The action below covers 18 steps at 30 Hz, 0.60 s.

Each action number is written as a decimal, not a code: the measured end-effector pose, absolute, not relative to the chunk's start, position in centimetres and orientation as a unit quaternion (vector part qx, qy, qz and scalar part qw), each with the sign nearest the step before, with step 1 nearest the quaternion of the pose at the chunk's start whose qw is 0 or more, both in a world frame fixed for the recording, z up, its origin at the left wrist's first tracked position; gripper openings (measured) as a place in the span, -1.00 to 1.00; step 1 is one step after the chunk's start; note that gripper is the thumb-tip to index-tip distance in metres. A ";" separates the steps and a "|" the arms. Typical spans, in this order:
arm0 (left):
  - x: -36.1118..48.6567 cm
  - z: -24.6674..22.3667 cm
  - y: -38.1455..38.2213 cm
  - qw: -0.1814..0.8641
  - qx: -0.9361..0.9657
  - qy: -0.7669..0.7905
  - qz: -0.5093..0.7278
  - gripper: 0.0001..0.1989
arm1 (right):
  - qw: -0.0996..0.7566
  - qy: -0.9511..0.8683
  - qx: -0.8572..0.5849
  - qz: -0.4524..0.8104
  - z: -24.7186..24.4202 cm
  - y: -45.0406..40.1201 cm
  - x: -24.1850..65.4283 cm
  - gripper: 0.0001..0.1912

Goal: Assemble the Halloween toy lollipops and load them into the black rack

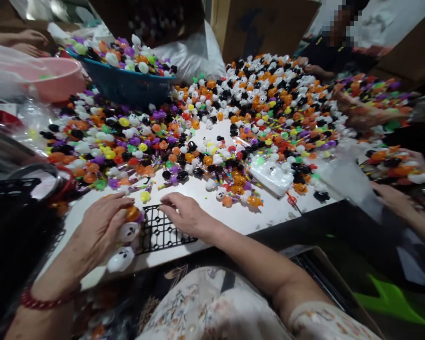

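Observation:
My left hand (99,225) curls over a short row of plastic Halloween toppers at the left end of a black plastic grid rack (159,231). An orange topper (132,213) shows by its fingertips, with a white skull topper (129,231) and a white face topper (121,259) nearer me. My right hand (187,215) rests over the right part of the rack, thumb and fingers apart, nothing visible between them. The rack lies flat near the table's front edge. A yellow topper (145,196) on a candy-filled tube lies just beyond it.
A large heap of mixed toppers (262,89) covers the white table (194,198). A blue basin (127,87) full of them and a pink basin (58,78) stand at the back left. Red-handled scissors (291,199) lie near a clear bag (272,177). Co-workers' hands (393,203) are at the right.

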<state>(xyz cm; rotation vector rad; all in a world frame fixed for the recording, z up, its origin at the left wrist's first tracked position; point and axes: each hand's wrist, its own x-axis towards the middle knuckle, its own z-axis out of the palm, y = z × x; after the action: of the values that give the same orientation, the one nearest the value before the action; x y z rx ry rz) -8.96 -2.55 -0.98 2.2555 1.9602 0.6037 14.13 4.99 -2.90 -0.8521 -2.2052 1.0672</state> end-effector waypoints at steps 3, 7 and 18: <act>-9.2 -1.0 -2.5 0.067 0.732 0.648 0.199 -0.64 | 0.287 -0.856 -0.344 0.257 -3.1 4.6 21.3 -0.84; -9.5 -1.1 -2.4 0.075 0.724 0.654 0.208 -0.62 | 0.242 -0.837 -0.484 0.078 -3.7 5.1 30.4 -0.81; -8.5 1.1 -2.8 0.055 0.719 0.668 0.183 -0.62 | 0.232 -0.803 -0.542 0.088 -4.8 4.7 35.8 -0.61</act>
<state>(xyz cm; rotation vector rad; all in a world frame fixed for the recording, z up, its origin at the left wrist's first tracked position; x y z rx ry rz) -8.53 -2.79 1.09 2.1830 2.0289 0.5571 35.76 4.67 -4.82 -1.4887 -2.2062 0.2408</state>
